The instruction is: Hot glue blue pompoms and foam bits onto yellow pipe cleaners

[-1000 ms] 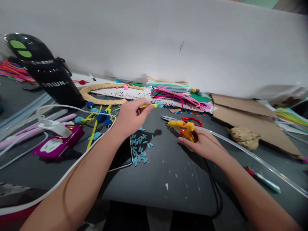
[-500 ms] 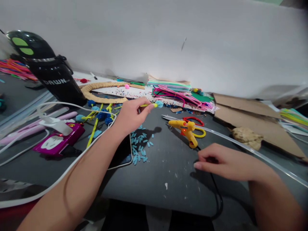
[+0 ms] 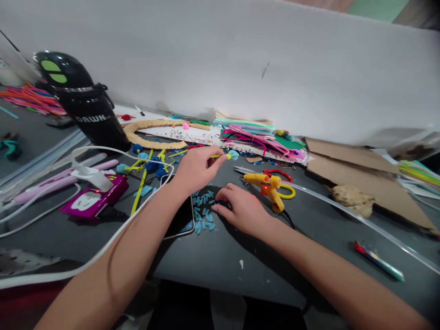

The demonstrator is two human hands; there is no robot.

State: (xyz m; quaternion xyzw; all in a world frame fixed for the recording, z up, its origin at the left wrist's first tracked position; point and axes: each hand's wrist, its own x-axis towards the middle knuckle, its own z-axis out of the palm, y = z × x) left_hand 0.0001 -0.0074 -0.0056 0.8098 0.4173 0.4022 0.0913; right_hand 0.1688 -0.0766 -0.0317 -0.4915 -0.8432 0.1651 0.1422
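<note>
Near the middle of the head view, your left hand (image 3: 200, 170) pinches a yellow stem (image 3: 217, 156) between thumb and fingers, and a light-blue tuft (image 3: 233, 155) tops its end, held above the grey table (image 3: 247, 279). Your right hand (image 3: 245, 211) reaches in beside it, fingers bent and thumb close to the index fingertip, at the edge of the scattered blue pieces (image 3: 205, 215); you cannot tell from here whether it grips one of them. Just left of those pieces lies a phone (image 3: 185, 222), partly under your left forearm.

To the right of your right hand, a yellow glue gun (image 3: 264, 183) rests with a long clear stick (image 3: 357, 215) running out from its back and a small red light showing. Scissors (image 3: 288, 190) with red and yellow handles lie just behind it. Past your left forearm are more yellow stems with blue tufts (image 3: 142, 169), a purple power adapter (image 3: 99, 197) with a white plug in it, and a black bottle (image 3: 92, 110).
</note>
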